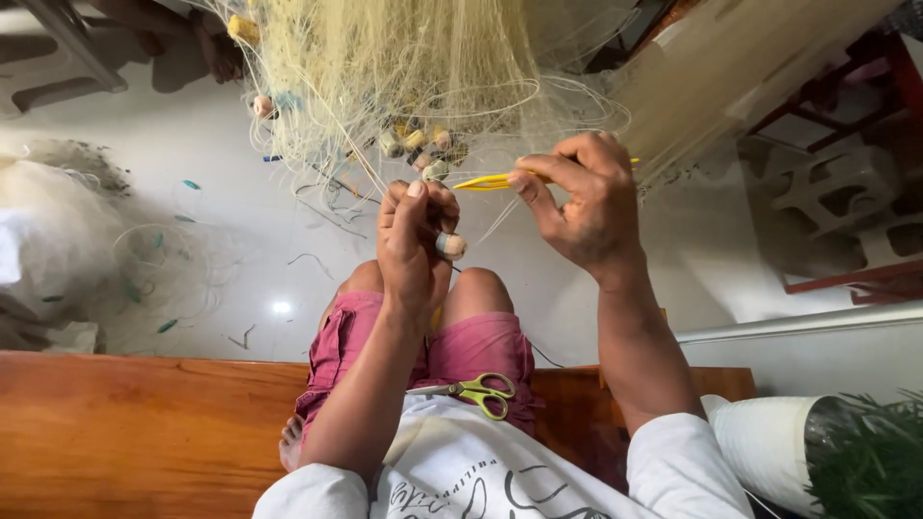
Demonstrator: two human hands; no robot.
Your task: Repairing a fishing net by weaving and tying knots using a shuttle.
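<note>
A single view, from a camera worn on the person's head. It looks steeply down and forward over the chest and lap, so the white printed shirt [481, 476] fills the bottom edge and the pink shorts [423, 351] sit just above it. The left hand [413, 245] and right hand [582, 207] are close to the lens, raised at mid-frame. Beyond them hangs a pale yellow fishing net [404, 67] at the top edge. The polished wooden bench [125, 432] crosses the lower left; the white tiled floor [192, 125] lies far below.
</note>
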